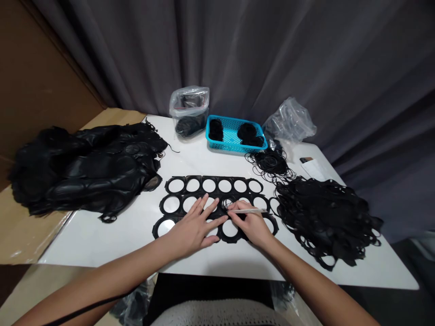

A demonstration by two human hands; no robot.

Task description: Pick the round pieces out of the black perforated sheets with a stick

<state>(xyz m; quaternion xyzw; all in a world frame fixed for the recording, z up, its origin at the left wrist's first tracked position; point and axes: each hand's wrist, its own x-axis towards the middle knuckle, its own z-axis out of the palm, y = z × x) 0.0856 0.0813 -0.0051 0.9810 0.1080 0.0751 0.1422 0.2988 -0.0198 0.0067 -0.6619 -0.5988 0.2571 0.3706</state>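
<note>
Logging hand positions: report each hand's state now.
Left hand: open, fingers spread flat on the black perforated sheet.
Right hand: closed, holding a thin white pen.

Blue plastic basket (231, 136) of black rubber bands (215, 130), clear plastic bag (189, 102) beside, grey curtain (306, 59) behind.

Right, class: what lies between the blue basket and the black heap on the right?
A loose tangle of thin black rings lies there, shown in the head view, between the blue basket and the black heap.
</note>
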